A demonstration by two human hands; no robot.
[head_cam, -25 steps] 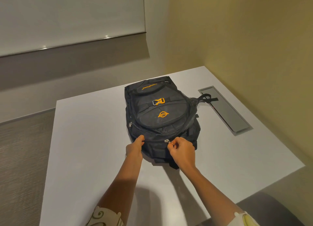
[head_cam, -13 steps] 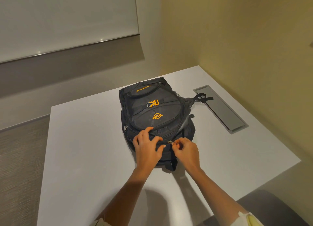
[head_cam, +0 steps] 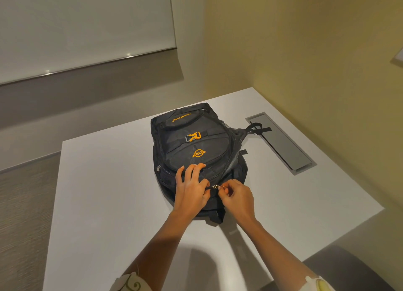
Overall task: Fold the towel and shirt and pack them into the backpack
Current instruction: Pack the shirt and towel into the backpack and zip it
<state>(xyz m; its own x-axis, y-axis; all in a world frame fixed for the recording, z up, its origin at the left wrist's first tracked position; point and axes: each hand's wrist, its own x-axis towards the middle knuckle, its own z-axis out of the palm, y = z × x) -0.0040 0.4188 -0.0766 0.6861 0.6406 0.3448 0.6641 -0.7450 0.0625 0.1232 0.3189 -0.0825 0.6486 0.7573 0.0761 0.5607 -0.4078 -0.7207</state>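
Black fabric backpack (head_cam: 196, 142) with orange logo lies flat on white table (head_cam: 109, 181) | left hand (head_cam: 190, 190) presses its near part, fingers spread | right hand (head_cam: 237, 194) pinches silver zipper pull (head_cam: 214, 187) just beside left hand

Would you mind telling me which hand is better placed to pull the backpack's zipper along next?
The right hand: its fingers pinch the zipper pull, while the left hand lies on the backpack, steadying it.
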